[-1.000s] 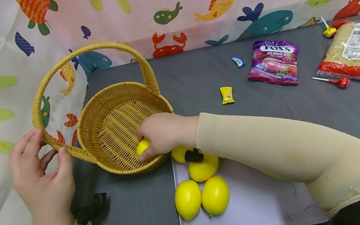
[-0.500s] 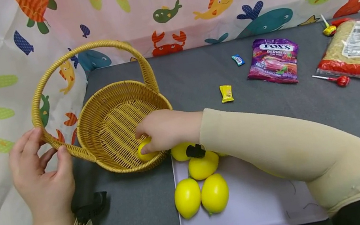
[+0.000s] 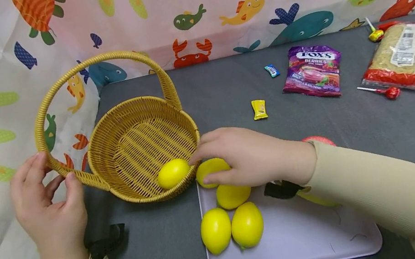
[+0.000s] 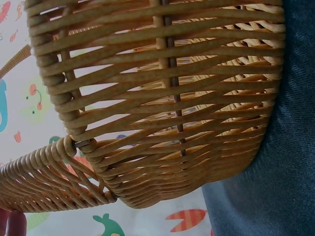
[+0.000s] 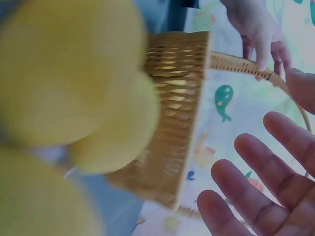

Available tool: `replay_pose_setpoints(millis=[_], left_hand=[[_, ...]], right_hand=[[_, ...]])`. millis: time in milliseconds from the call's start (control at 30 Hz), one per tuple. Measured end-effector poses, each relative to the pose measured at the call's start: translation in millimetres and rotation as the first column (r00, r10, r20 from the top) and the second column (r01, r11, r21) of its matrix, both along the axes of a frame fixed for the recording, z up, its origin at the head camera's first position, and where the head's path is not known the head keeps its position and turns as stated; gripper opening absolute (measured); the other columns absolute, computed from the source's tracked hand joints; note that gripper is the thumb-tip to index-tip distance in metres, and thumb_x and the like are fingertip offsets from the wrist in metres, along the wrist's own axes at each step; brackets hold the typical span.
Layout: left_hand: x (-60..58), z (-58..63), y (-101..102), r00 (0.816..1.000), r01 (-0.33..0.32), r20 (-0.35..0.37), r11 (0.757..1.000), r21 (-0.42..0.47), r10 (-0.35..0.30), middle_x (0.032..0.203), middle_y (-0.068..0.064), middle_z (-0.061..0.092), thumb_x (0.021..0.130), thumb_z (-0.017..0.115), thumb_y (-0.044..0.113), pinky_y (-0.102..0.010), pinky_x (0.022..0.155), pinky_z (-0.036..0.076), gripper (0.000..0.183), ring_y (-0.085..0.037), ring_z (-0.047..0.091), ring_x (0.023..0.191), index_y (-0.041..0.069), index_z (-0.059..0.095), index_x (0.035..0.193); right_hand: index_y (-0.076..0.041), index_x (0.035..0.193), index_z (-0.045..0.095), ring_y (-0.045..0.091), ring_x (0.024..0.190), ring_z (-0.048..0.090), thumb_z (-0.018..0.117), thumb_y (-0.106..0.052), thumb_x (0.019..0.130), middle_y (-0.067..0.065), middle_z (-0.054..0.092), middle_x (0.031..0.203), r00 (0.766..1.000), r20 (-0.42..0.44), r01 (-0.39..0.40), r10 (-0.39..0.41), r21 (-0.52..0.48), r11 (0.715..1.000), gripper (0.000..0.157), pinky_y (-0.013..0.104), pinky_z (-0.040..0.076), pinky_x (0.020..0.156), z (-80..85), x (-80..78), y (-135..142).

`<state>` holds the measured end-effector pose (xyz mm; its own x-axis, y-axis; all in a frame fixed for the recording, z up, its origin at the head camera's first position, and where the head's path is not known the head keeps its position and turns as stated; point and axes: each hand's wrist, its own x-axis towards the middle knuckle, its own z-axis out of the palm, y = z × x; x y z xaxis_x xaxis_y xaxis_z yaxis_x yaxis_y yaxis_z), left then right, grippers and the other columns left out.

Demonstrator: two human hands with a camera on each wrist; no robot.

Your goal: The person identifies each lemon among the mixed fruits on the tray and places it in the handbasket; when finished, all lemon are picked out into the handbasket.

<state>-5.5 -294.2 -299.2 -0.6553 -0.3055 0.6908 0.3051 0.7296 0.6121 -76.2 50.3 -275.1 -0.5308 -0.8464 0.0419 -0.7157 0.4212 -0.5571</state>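
Lemons point(image 3: 233, 196) sit partly hidden under the right hand point(image 3: 250, 156), its grip loosely spread; the left hand point(image 3: 48, 208) pinches the basket handle point(image 3: 103, 57); a sleeve point(image 3: 389, 190) obscures a red object point(image 3: 319, 140).

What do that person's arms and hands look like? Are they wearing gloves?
No gloves: the left hand and right hand are both bare. Plain beige sleeves reach down near the wrists. Each wrist wears a black thing, partly hidden.
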Motion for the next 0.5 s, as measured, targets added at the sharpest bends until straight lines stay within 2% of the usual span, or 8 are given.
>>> replay_pose_setpoints(millis=[167,300,500], left_hand=[[0.9,0.1,0,1.0,0.001,-0.002,1.0,-0.001,-0.001,0.136,0.003,0.055,0.084,0.066,-0.002,-0.009,0.09,0.049,0.051,-0.006,0.057,0.112,0.005,0.064,0.135],[0.6,0.4,1,1.0,0.005,-0.004,1.0,0.005,-0.005,0.136,0.004,0.055,0.084,0.065,-0.003,-0.01,0.09,0.049,0.051,-0.006,0.058,0.112,0.005,0.064,0.135],[0.0,0.3,2,1.0,0.012,-0.007,1.0,0.018,-0.012,0.136,0.006,0.054,0.084,0.065,-0.005,-0.01,0.089,0.05,0.051,-0.008,0.058,0.112,0.004,0.064,0.134]], right_hand=[[-0.023,0.124,0.07,0.01,0.111,0.057,0.074,-0.034,0.092,-0.011,0.064,0.12,0.998,0.028,0.056,-0.058,0.042,0.998,0.034,0.036,0.051,0.098,-12.2,10.8,29],[-0.022,0.121,0.071,0.012,0.106,0.058,0.077,-0.032,0.09,-0.01,0.064,0.115,0.998,0.026,0.054,-0.056,0.065,0.996,0.033,0.038,0.051,0.096,-25.0,18.5,41],[-0.019,0.118,0.072,0.013,0.111,0.058,0.082,-0.028,0.085,-0.009,0.065,0.115,0.997,-0.073,0.027,-0.023,0.054,0.998,0.036,0.039,0.049,0.101,-37.1,22.2,46]])
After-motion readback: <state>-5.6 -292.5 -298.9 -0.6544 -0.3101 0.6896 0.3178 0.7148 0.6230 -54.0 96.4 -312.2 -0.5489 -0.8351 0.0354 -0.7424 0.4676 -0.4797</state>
